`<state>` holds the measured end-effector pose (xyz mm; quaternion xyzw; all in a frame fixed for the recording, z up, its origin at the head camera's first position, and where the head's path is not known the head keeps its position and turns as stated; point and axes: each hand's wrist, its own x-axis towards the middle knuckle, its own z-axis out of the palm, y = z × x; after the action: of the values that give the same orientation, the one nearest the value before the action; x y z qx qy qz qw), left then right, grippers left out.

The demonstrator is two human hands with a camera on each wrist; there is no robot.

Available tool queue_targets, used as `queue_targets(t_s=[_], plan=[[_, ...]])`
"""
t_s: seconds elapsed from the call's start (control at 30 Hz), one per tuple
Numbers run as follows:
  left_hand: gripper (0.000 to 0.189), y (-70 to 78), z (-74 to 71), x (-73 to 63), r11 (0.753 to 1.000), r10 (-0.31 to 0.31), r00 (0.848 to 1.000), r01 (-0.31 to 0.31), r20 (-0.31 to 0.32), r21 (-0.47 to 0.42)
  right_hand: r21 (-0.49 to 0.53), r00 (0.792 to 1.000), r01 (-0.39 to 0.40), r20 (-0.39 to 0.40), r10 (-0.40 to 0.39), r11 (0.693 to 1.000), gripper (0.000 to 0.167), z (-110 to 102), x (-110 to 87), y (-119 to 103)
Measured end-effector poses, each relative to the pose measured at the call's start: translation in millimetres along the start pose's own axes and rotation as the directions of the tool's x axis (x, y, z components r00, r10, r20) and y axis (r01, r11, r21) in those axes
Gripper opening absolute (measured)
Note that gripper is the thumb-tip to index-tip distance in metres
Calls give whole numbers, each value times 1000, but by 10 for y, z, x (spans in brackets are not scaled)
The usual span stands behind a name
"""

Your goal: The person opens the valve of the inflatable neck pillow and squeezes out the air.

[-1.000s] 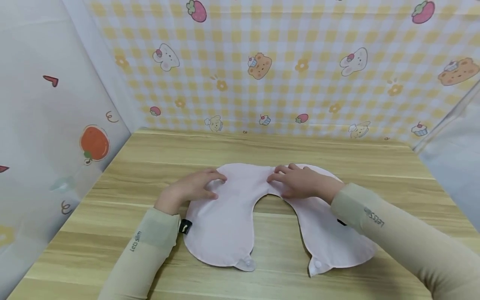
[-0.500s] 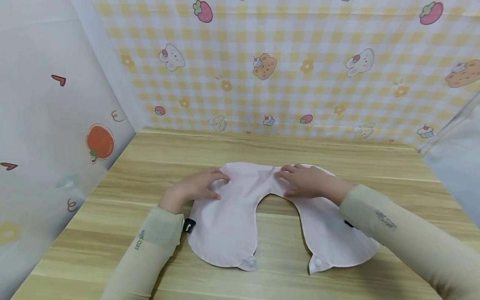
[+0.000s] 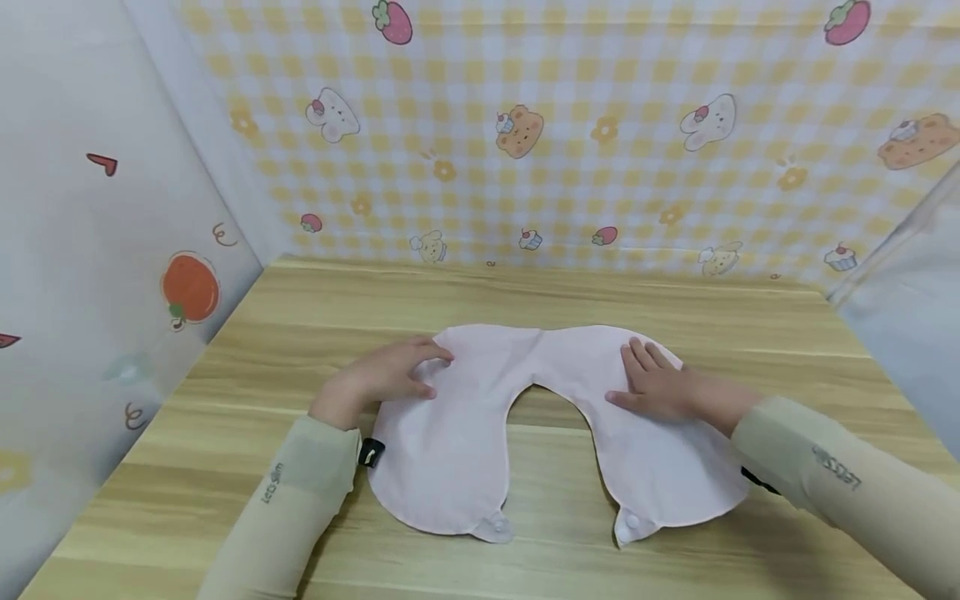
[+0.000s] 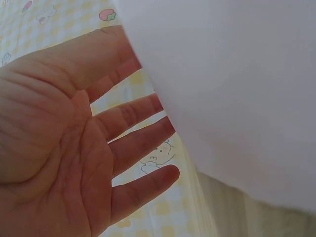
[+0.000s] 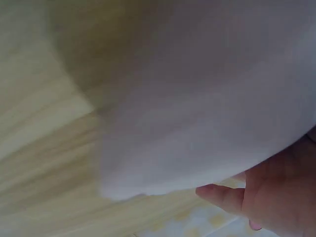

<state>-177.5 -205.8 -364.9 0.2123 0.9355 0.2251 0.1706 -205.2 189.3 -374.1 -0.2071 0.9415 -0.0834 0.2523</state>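
Observation:
A pale pink U-shaped neck pillow [image 3: 442,454], quite flat, lies on the table with its open side towards me. Its two lower ends carry small snap tabs, the left tab [image 3: 492,527] and the right tab [image 3: 632,525]. My left hand [image 3: 386,375] is at the pillow's upper left edge, fingers spread and loosely bent. In the left wrist view its open palm faces the pink fabric [image 4: 237,98], which hides some fingertips. My right hand [image 3: 660,387] rests on the upper right lobe with fingers extended; the right wrist view shows the fabric covering part of it.
The wood-grain table [image 3: 300,308] runs back to a yellow checked curtain [image 3: 465,200] with cartoon prints. A white printed sheet [image 3: 75,250] hangs on the left. Black labels stick out from the pillow's sides, the left label [image 3: 371,452] plainly visible.
My right hand has slid rightward from the pillow's middle onto its right lobe, and its fingers have straightened. The left hand stays at the left edge.

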Motion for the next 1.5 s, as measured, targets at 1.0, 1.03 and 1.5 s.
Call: queue_targets(t_s=[1.0,1.03,1.5], plan=[[54,2,-1,-22,1000,-7,1000,7,14,3,-271,986,17,165,29,962,86,7,534,-428],[54,2,-7,-25,1000,-11,1000,11,17,0,-267,986,18,167,28,964,86,-4,535,-454],[54,1,-29,-53,1000,-22,1000,22,17,-2,-297,961,255,-24,-274,920,40,-258,444,-675]])
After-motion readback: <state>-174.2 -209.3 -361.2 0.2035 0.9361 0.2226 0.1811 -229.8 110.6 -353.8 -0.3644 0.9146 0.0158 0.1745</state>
